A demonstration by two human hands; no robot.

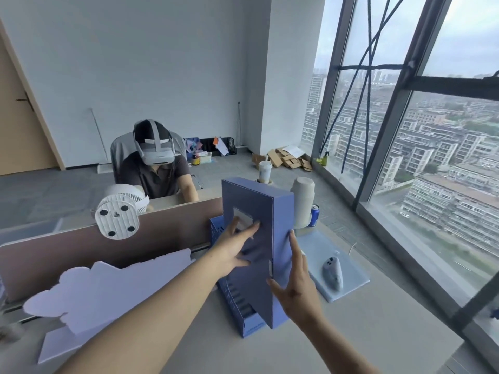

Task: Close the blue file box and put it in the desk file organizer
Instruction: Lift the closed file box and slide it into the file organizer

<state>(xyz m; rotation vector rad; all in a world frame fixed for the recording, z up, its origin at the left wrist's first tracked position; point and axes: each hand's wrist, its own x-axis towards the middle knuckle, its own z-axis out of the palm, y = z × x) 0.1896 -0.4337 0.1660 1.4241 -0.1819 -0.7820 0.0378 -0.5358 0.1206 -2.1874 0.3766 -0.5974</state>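
The blue file box (256,201) stands upright and closed in the rightmost slot of the blue desk file organizer (244,317) on the desk. My left hand (233,245) lies flat against the box's left face, fingers spread near its label window. My right hand (298,287) touches the box's spine and lower front edge with fingers apart. Neither hand wraps around the box. The organizer's other slots to the left look free; its lower part is partly hidden by the box and my left arm.
A pale blue mat (348,276) with a controller (332,272) lies right of the organizer. Behind stand a beige jug (303,201) and a blue can (314,215). A white fan (117,215) clips to the partition (67,252). A person with a headset (158,168) sits opposite.
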